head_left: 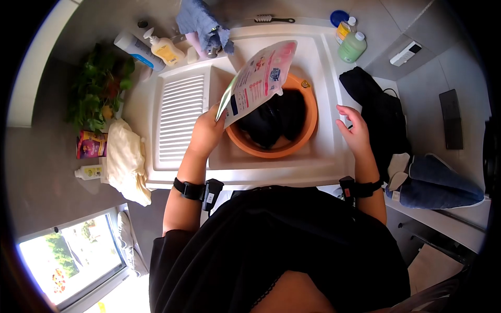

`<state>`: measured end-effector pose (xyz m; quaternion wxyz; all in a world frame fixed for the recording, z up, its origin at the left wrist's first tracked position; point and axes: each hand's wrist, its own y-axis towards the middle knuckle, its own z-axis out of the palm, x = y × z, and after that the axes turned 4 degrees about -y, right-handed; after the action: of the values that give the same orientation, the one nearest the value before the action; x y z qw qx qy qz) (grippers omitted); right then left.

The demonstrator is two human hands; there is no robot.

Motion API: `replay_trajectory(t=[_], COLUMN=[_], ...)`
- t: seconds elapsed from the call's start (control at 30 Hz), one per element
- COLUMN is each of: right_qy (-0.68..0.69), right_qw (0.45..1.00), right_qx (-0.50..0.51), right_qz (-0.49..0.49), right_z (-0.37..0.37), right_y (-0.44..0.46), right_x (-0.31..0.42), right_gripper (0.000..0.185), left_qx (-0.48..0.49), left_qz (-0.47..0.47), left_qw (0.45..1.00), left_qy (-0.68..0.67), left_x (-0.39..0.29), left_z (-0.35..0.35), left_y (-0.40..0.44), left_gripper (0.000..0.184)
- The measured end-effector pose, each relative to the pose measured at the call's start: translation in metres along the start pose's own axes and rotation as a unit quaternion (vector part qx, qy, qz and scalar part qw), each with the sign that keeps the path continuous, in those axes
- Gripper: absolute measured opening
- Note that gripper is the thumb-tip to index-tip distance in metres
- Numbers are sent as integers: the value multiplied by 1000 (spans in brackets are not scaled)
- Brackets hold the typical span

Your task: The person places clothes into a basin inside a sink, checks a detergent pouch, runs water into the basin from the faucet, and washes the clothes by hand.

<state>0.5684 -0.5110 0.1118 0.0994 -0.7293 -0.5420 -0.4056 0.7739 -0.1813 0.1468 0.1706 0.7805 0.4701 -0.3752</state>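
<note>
My left hand [206, 131] grips the lower edge of a pink and white printed pouch [261, 78], which is tilted over an orange basin [235, 141]. Black cloth [274, 117] lies bunched inside the basin, partly covered from view by the pouch. The basin stands in the white sink [326, 151]. To the right of the basin, my right hand [355, 129] hovers with its fingers apart and nothing in them. Dark clothing [373, 112] lies just beyond it on the counter.
A ribbed washboard [181, 117] forms the sink's left side. Bottles [353, 48] stand at the back right, and a pump bottle [166, 50] at the back left. A brush [274, 19] lies behind the sink. Cream cloth [125, 159] is at left, a blue garment [438, 180] at right.
</note>
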Motion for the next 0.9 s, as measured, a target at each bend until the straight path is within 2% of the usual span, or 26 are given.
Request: replay_trajectory(t=[0.03,0.13,0.17,0.23,0.5,0.6,0.67,0.7,0.77,0.8,0.87,0.9], right_qy=[3,10,12,14,11,16,23,42,82,156,301,311], right_qw=[1000,1000,1000,1000,1000,1000,1000,999,996,985,945,937], right_qx=[-4,-4,-3,-4,8,12,18,25,37,50,76,116], right_qz=[-4,-6,-5,-8,-10,-11,-6,6,29,52,100,108], right_z=[-1,-4,-4,-3,0,0,0,0,7,17,42,51], right_y=[0,-1,-1,-2,-5,-3,-2,-2,-2,-1,0,2], right_x=[0,1,1,0,-9,-9,-9,-11,-15,-21,-31,-26], right_gripper=[38,37,36,36,33,33,33,32,29,28,26,25], left_qx=[15,28,12,6,8,19,31,10,12,12,-10,-16], left_qz=[-7,56,72,89,76,36,32,51,-41,-86,-61,-58], left_qw=[1000,998,997,996,997,998,996,996,999,996,998,998], left_qy=[-5,-15,-1,17,21,38,71,68,27,8,12,19], left_x=[-3,-9,-5,-1,-2,-10,-14,-9,-6,-4,3,1], left_z=[1,6,9,13,20,12,5,6,0,-4,-12,-17], left_y=[1,0,2,3,-1,-5,-8,-11,-16,-19,-29,-34], left_gripper=[29,32,23,25,22,34,35,29,24,23,25,26])
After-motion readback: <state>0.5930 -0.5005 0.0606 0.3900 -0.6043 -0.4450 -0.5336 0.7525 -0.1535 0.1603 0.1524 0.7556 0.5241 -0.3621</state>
